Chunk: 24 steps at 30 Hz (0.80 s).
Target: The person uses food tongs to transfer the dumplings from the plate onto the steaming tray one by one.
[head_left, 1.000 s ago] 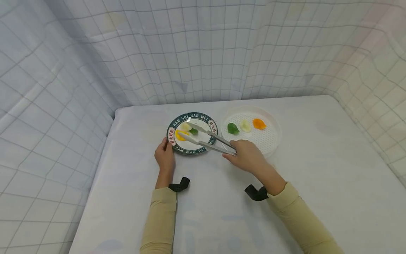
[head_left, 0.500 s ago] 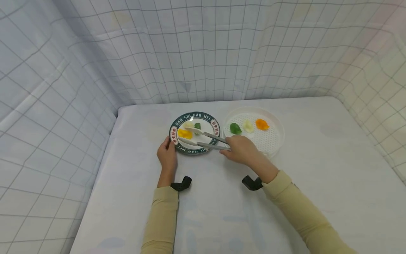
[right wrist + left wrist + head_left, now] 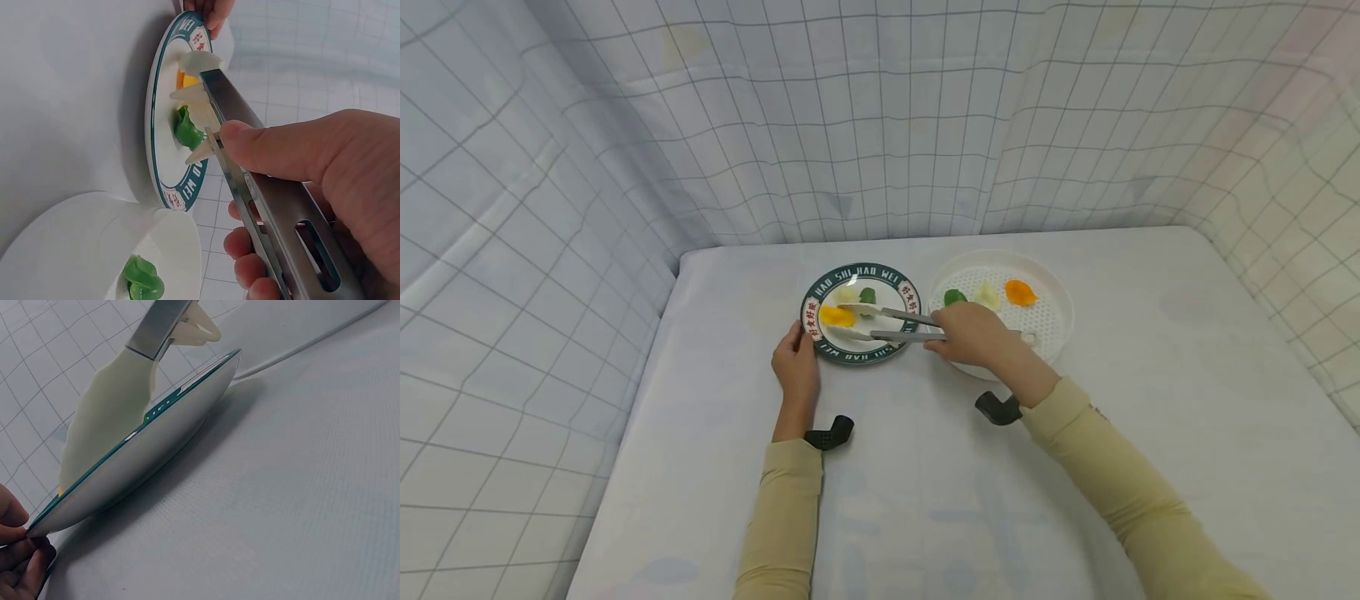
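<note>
The white surface (image 3: 925,467) carries two round containers side by side, boxed in by checked cloth walls (image 3: 880,125). On the right sits the white perforated tray (image 3: 1052,321), and inside it three dumplings lie in a row: a green dumpling (image 3: 955,297), a pale dumpling (image 3: 987,294) and an orange dumpling (image 3: 1019,292). Just left of it, rims nearly touching, is the green-rimmed plate (image 3: 859,357) with lettering round its border; it holds a yellow dumpling (image 3: 837,317) at the left, a whitish dumpling (image 3: 847,294) and a small green one (image 3: 868,295) at the far side. Over the plate reach the metal tongs (image 3: 887,325), their pale tips parted, one arm just by the yellow dumpling, the other nearer the green one. The right hand (image 3: 973,335) grips the tongs' handles, thumb on top and fingers (image 3: 250,240) curled underneath, partly covering the tray's near-left edge. The left hand (image 3: 795,367) rests at the plate's near-left rim, its fingers (image 3: 19,559) pressed together against the edge, and the left wrist view shows that rim right at the fingertips
</note>
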{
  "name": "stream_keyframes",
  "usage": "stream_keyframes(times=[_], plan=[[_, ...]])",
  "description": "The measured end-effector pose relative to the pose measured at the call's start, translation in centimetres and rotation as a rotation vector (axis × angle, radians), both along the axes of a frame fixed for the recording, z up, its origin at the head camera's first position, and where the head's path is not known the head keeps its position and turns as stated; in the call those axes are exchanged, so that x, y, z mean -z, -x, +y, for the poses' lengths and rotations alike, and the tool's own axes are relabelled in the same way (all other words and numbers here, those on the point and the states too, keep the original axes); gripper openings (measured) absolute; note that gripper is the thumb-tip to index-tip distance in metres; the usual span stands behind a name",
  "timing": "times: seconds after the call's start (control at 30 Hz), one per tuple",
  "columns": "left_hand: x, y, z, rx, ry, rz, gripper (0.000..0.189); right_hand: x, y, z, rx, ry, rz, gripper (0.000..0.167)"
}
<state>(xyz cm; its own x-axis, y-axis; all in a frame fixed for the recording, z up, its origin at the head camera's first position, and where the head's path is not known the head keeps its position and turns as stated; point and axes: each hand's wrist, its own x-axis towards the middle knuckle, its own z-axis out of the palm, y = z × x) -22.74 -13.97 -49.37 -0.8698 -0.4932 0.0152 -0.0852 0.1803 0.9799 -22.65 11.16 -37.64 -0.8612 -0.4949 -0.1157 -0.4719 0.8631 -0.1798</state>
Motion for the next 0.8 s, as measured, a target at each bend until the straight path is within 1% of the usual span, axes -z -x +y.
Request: stream_keyframes(times=[0.13, 0.43, 0.6, 0.8], plan=[[0.1, 0.1, 0.0, -0.001, 0.001, -0.005, 0.042, -0.2, 0.3, 0.0, -0.006, -0.004, -0.024, 0.032], [0.2, 0.2, -0.2, 0.003, 0.014, 0.000, 0.041, 0.3, 1.1, 0.1, -0.019, 0.028, -0.054, 0.028], [0.2, 0.1, -0.2, 0.004, 0.012, 0.000, 0.042, 0.9, 1.1, 0.3, -0.025, 0.049, -0.065, 0.026], [0.1, 0.0, -0.1, 0.012, 0.010, 0.012, 0.042, 1.4, 0.8, 0.6, -0.028, 0.089, -0.056, 0.026]])
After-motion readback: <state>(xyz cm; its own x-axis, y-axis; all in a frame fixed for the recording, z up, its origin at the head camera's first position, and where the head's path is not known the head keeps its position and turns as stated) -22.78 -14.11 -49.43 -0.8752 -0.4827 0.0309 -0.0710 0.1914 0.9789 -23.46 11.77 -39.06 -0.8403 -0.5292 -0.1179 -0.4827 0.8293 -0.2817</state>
